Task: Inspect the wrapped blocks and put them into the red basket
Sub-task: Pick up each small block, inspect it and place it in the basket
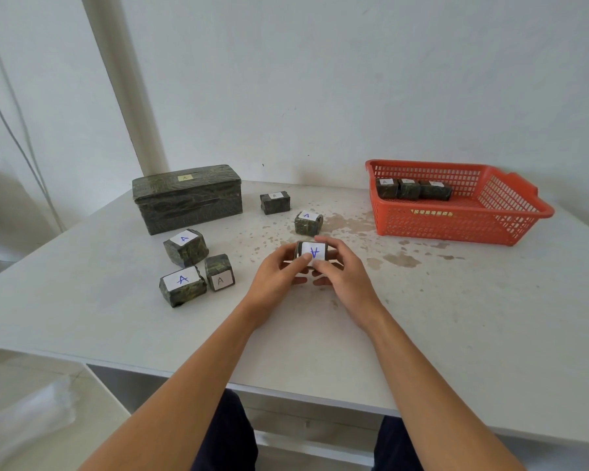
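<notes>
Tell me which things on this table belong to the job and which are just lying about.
Job:
small dark-green wrapped block marked A, held by left hand and right hand; five loose wrapped blocks; red plastic mesh basket holding three blocks.
Lying about:
long dark-green wrapped box, apparently; brown stains.

White table [473, 334], brown stains [400, 259] mid-surface. Big wrapped box [187, 198] twd far-left corner; red basket [456, 226] far-right corner. Two wrapped blocks [275, 202] betw. them, nr far edge; three more wrapped blocks [185, 247] clustered just in front of box, left side, each w/ an A label.
</notes>
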